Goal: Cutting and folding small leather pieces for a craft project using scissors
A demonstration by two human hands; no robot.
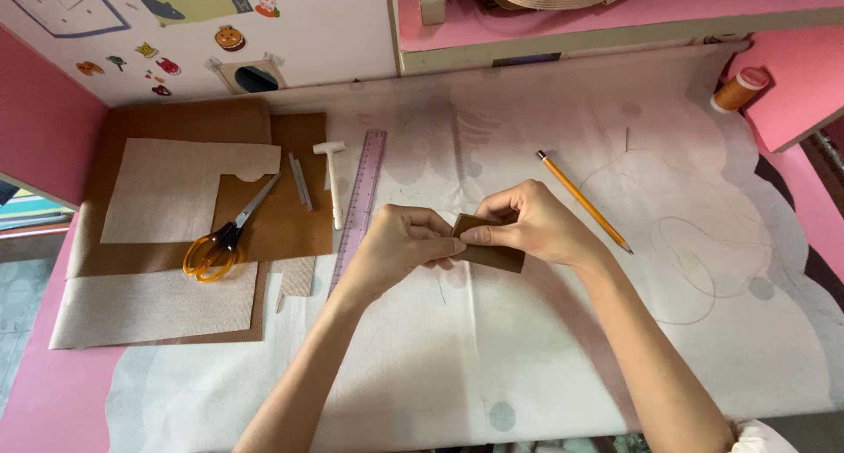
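Brown leather piece (492, 256), pinched by left hand (400, 246), right hand (527, 224)

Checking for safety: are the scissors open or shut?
Shut. The scissors lie on the brown sheet with blades together in one point, away from both hands.

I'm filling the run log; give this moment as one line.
left hand: pinches brown piece | right hand: pinches same piece | nearby: ruler, pencil, scissors
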